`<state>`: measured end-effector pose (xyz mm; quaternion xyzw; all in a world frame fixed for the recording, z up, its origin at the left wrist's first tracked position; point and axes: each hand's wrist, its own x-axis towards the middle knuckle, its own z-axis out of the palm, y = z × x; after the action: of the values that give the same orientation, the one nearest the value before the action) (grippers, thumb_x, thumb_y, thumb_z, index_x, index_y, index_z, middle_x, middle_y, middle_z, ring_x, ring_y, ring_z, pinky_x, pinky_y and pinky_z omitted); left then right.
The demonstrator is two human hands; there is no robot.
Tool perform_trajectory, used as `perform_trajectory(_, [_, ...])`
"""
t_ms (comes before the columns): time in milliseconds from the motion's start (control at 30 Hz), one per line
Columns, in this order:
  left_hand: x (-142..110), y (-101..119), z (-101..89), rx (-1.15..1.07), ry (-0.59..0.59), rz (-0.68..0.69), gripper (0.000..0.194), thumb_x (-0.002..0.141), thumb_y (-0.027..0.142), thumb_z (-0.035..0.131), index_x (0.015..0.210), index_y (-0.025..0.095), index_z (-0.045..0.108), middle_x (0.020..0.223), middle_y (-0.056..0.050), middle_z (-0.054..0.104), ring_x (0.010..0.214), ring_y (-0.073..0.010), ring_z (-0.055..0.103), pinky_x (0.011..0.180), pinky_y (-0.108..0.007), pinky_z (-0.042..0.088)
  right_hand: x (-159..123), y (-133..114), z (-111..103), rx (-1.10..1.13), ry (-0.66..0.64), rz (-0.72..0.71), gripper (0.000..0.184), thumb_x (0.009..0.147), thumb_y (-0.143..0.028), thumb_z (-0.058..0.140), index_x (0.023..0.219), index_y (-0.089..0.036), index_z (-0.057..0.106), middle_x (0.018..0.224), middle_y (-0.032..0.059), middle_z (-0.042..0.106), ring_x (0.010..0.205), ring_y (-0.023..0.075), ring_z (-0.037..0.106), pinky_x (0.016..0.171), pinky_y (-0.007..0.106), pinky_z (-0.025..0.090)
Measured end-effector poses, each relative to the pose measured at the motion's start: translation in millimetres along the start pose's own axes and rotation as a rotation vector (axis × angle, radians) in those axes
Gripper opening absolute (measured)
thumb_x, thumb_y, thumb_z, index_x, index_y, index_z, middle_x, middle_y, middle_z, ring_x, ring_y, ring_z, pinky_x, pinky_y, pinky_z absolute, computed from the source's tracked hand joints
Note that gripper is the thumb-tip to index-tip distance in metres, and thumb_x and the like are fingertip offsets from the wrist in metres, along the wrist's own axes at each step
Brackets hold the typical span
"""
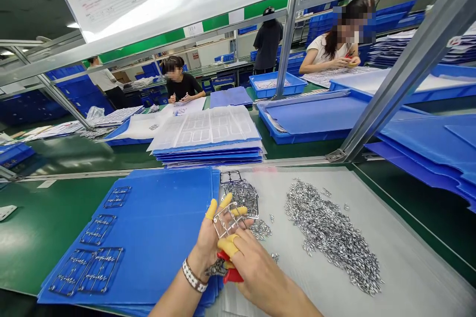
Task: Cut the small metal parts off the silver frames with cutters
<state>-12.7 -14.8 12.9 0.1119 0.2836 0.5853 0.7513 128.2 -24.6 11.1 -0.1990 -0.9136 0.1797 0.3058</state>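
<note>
My left hand (207, 234), palm up with yellow finger cots on its fingertips, holds a small wire-like metal frame (222, 227) with little parts inside it. My right hand (256, 263), also in yellow finger cots, has its fingertips at the lower edge of this frame. Inside its curled fingers are red-handled pliers (233, 275), the metal head pointing left below my left palm. Whether the right fingers also pinch the frame is hidden. Behind my hands lies a pile of similar frames (241, 193). Several more frames (98, 229) lie on the blue sheets (159, 228) at left.
A long heap of small shiny metal pieces (330, 237) covers part of the translucent sheet (405, 257) at right; a smaller heap (261, 230) sits near my hands. Stacked sheets (208, 131), blue trays (305, 121) and a metal post (405, 59) stand beyond. Other people work across the bench.
</note>
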Motion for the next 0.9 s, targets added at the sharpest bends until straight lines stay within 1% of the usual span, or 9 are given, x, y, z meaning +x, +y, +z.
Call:
perform_trajectory(67, [3, -1, 0.3, -0.015, 0.000, 0.007, 0.064, 0.087, 0.058, 0.046, 0.138, 0.019, 0.044, 0.108, -0.014, 0.068, 0.097, -0.0318, 0.065, 0.086, -0.046, 0.046, -2, 1, -8, 0.029, 0.012, 0.070, 0.048, 0.075, -0.010, 0.055, 0.121, -0.019, 0.049, 0.103, 0.0077, 0.063, 0.099, 0.0236, 0.055, 0.090, 0.041, 0.046])
perform_trajectory(100, [4, -1, 0.4, -0.021, 0.008, 0.016, 0.062, 0.087, 0.057, 0.046, 0.135, 0.018, 0.048, 0.108, -0.014, 0.068, 0.095, -0.0302, 0.066, 0.084, -0.044, 0.047, -1, 3, -13, 0.018, 0.032, 0.127, 0.048, 0.078, -0.013, 0.057, 0.125, -0.019, 0.048, 0.105, 0.0085, 0.063, 0.099, 0.0237, 0.055, 0.089, 0.041, 0.046])
perform_trajectory(167, [6, -2, 0.4, -0.020, 0.044, 0.041, 0.059, 0.088, 0.057, 0.047, 0.130, 0.017, 0.053, 0.110, -0.014, 0.068, 0.092, -0.0269, 0.066, 0.079, -0.039, 0.049, 2, 9, -21, -0.076, 0.040, 0.277, 0.040, 0.082, -0.021, 0.059, 0.121, -0.019, 0.052, 0.104, 0.0096, 0.063, 0.096, 0.0248, 0.057, 0.085, 0.041, 0.047])
perform_trajectory(200, [6, -3, 0.5, -0.007, 0.068, 0.052, 0.058, 0.088, 0.056, 0.047, 0.129, 0.017, 0.054, 0.112, -0.013, 0.068, 0.091, -0.0258, 0.066, 0.077, -0.037, 0.049, 4, 12, -23, -0.145, 0.016, 0.354, 0.035, 0.082, -0.024, 0.060, 0.117, -0.019, 0.055, 0.102, 0.0096, 0.064, 0.093, 0.0257, 0.057, 0.083, 0.042, 0.047])
perform_trajectory(300, [8, -7, 0.2, 0.048, 0.130, 0.073, 0.057, 0.088, 0.056, 0.047, 0.126, 0.016, 0.058, 0.114, -0.013, 0.068, 0.093, -0.0259, 0.065, 0.080, -0.037, 0.049, 14, 19, -25, -0.311, -0.117, 0.492, 0.027, 0.082, -0.029, 0.062, 0.107, -0.019, 0.061, 0.094, 0.0091, 0.065, 0.088, 0.0279, 0.059, 0.077, 0.043, 0.045])
perform_trajectory(400, [8, -10, -1.0, 0.076, 0.142, 0.093, 0.056, 0.088, 0.056, 0.046, 0.123, 0.015, 0.061, 0.113, -0.013, 0.068, 0.102, -0.0277, 0.063, 0.088, -0.038, 0.046, 23, 20, -23, -0.358, -0.193, 0.521, 0.024, 0.083, -0.032, 0.060, 0.104, -0.019, 0.063, 0.094, 0.0087, 0.066, 0.089, 0.0285, 0.059, 0.076, 0.042, 0.043])
perform_trajectory(533, [9, -12, -2.5, 0.091, 0.125, 0.122, 0.056, 0.090, 0.056, 0.044, 0.121, 0.014, 0.063, 0.114, -0.012, 0.068, 0.107, -0.0278, 0.061, 0.094, -0.038, 0.043, 27, 18, -21, -0.389, -0.211, 0.520, 0.021, 0.084, -0.034, 0.061, 0.100, -0.020, 0.063, 0.092, 0.0078, 0.066, 0.088, 0.0272, 0.059, 0.074, 0.039, 0.041])
perform_trajectory(700, [8, -11, -1.7, 0.134, 0.132, 0.154, 0.053, 0.090, 0.053, 0.046, 0.125, 0.017, 0.061, 0.111, -0.010, 0.070, 0.108, -0.0269, 0.060, 0.095, -0.037, 0.042, 29, 16, -23, -0.437, -0.208, 0.487, 0.020, 0.083, -0.034, 0.062, 0.096, -0.020, 0.063, 0.091, 0.0083, 0.066, 0.088, 0.0274, 0.060, 0.073, 0.038, 0.040])
perform_trajectory(900, [7, -12, -2.9, 0.170, 0.170, 0.180, 0.054, 0.089, 0.054, 0.047, 0.127, 0.019, 0.059, 0.112, -0.009, 0.069, 0.105, -0.0260, 0.061, 0.094, -0.037, 0.043, 34, 12, -28, -0.390, -0.281, 0.535, 0.025, 0.083, -0.035, 0.060, 0.102, -0.020, 0.063, 0.095, 0.0092, 0.067, 0.089, 0.0279, 0.061, 0.074, 0.039, 0.042])
